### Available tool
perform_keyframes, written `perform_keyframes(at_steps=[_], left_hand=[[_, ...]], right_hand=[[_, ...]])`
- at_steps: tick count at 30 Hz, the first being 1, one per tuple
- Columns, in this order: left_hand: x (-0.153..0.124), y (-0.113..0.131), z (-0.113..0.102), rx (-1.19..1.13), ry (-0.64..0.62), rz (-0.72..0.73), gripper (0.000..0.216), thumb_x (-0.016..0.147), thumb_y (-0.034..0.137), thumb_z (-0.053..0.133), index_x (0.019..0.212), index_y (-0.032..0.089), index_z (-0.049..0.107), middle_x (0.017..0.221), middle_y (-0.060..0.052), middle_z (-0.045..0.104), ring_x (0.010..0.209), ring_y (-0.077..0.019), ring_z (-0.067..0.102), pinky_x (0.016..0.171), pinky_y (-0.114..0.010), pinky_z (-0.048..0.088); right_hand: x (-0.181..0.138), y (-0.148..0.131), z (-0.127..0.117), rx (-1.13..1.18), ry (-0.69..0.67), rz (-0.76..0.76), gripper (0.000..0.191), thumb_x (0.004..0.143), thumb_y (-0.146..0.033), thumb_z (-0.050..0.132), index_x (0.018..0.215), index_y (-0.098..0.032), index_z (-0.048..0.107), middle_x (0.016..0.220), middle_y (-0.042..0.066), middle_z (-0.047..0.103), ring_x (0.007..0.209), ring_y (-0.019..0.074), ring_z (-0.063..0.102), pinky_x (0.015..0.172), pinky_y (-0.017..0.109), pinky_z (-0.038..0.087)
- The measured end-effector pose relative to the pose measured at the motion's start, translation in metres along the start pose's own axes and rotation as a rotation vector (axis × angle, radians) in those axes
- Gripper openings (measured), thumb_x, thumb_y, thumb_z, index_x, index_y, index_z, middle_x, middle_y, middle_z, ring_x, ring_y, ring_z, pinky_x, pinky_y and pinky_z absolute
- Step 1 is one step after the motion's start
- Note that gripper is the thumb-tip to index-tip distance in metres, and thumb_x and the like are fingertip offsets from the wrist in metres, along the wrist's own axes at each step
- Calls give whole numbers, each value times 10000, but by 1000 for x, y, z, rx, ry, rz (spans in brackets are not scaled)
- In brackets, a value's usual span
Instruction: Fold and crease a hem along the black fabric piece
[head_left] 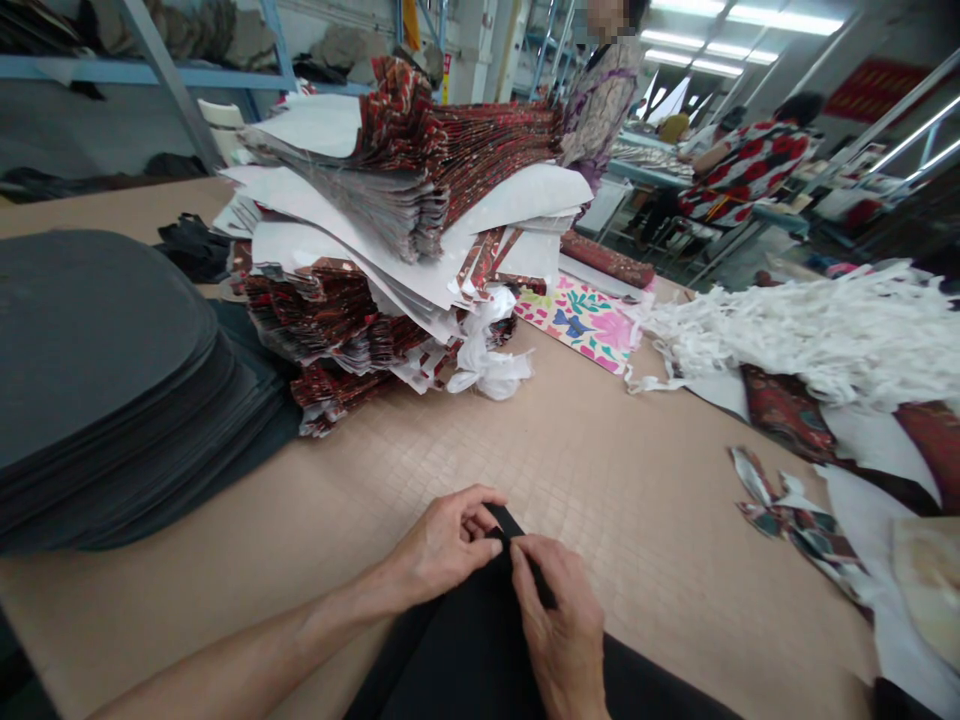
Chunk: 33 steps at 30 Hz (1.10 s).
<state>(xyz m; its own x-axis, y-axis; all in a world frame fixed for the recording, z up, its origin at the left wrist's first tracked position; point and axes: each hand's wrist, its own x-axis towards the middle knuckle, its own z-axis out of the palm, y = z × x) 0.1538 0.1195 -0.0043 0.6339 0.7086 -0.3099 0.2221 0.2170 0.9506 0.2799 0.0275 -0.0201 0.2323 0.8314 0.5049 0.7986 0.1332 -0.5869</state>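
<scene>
Left hand point(448, 545): fingers pinched on far tip of black fabric piece point(461, 655)
Right hand point(561, 625): fingers clamped there too, touching left
Long axis: ran from tip back under both wrists

Readable text: none.
Red banner point(862, 90): hangs on the far wall; its marks are too blurred to read.
Pillar sign point(445, 76): red and white, too small to read.
Fabric stack point(450, 150): printed pattern only.

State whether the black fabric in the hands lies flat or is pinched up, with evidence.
Pinched up: left hand and right hand both nip the top edge of the black fabric.
</scene>
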Motion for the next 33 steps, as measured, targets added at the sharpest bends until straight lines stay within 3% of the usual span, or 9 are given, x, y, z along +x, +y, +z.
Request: perform_keyframes(at_steps=[6,12,21,33], left_hand=[[4,-2,0,-65,5,14,345,696,112,524,1041,110,550,742,9,581,608,-75,493,577,-177,362],[7,-4,-2,-66,3,28,332,697,131,528,1027,121,556,734,9,602,623,-87,523,602,-190,372],[7,-1,-5,-72,-4,45,354,708,239,552,1035,105,561,656,21,569,585,-101,492,596,-209,362],[6,-4,-1,-34,29,37,348,693,149,534,1038,119,565,715,9,605,615,-98,509,612,-204,367]], right_hand=[[-1,0,0,-50,-4,-79,204,832,-187,548,1033,-186,579,902,55,632,826,148,597,715,280,496],[1,-1,0,-45,23,-160,227,840,-106,492,1016,-203,599,864,48,638,742,131,608,634,265,480],[0,2,2,-65,3,-210,272,831,-57,492,1055,-184,577,903,63,626,781,134,598,665,283,456],[-6,13,1,23,-65,59,266,868,-232,500,1125,-183,542,843,39,655,723,137,615,652,262,503]])
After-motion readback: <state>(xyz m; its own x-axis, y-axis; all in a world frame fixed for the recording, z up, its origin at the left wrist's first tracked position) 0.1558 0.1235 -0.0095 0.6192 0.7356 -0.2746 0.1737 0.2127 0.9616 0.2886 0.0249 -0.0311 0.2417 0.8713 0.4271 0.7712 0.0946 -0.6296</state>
